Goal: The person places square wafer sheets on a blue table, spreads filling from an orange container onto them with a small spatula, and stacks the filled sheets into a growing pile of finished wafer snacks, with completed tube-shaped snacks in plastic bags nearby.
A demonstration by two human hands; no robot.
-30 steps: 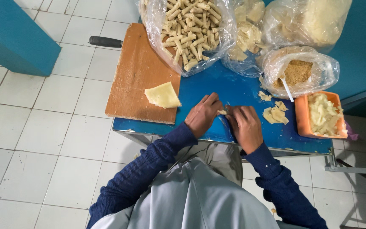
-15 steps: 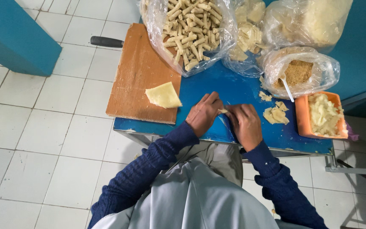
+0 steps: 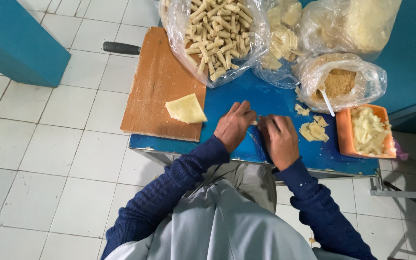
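My left hand (image 3: 234,126) and my right hand (image 3: 278,138) lie close together on the blue table (image 3: 246,96), fingers curled over a small pale roll of dough (image 3: 256,122) pinched between them. Most of the roll is hidden by the fingers. A folded yellow dough sheet (image 3: 185,109) lies on the wooden board (image 3: 155,86) left of my left hand. Several loose dough scraps (image 3: 314,130) rest right of my right hand.
A clear bag of finished rolled sticks (image 3: 215,33) stands behind the hands, with further bags of pale pieces (image 3: 280,43) and crumbs (image 3: 338,84) holding a white spoon (image 3: 326,98). An orange tub of filling (image 3: 367,130) sits at right. A black knife handle (image 3: 121,47) projects past the board.
Both hands stay over the same spot; the fingers have shifted slightly around the small roll. Nothing else has moved.
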